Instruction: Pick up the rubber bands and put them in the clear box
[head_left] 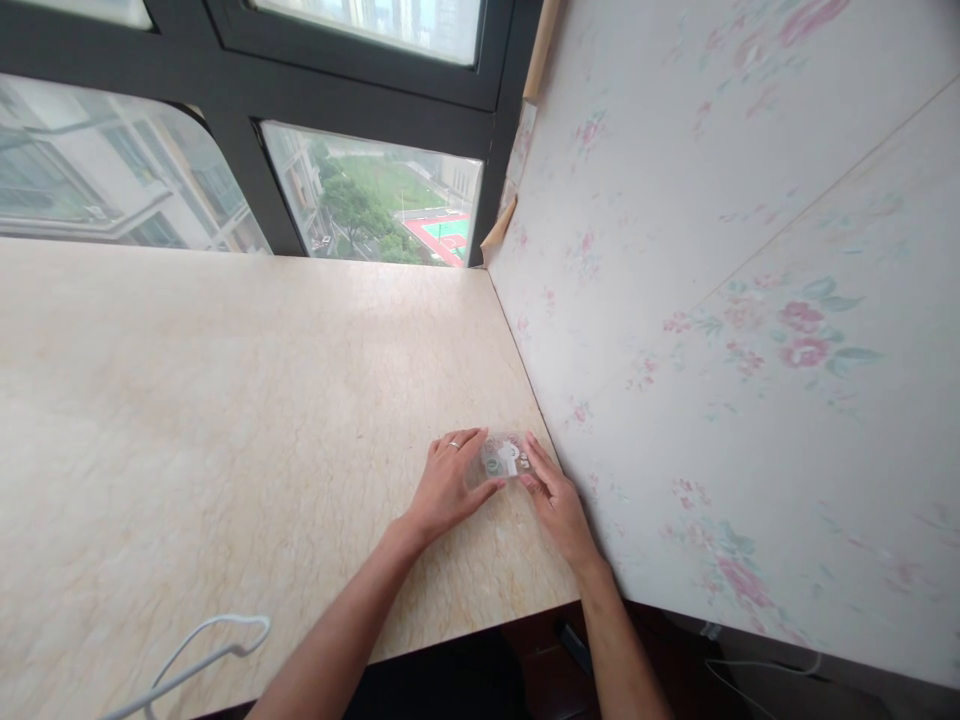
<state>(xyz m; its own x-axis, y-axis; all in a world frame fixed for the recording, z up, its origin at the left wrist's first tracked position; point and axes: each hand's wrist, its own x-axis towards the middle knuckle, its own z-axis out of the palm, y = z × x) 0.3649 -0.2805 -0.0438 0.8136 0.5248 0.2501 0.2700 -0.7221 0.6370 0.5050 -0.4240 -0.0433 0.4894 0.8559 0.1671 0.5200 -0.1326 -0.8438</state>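
Observation:
A small clear plastic box (504,458) with white and dark markings or small items inside sits low over the stone sill, close to the wall. My left hand (450,475) is closed around its left end, thumb at the near side and fingers at the far side; a ring shows on one finger. At the right end, my right hand (553,495) grips the box the same way, between thumb and fingers. Whether the box rests on the surface or is slightly raised, I cannot tell.
The marbled sill (225,430) runs to a dark window frame (375,90). A flower-patterned wall (712,400) bounds it on the right, with peeling paper (498,232) in the corner. A white cable (217,655) lies at the front left. Below the near edge it is dark.

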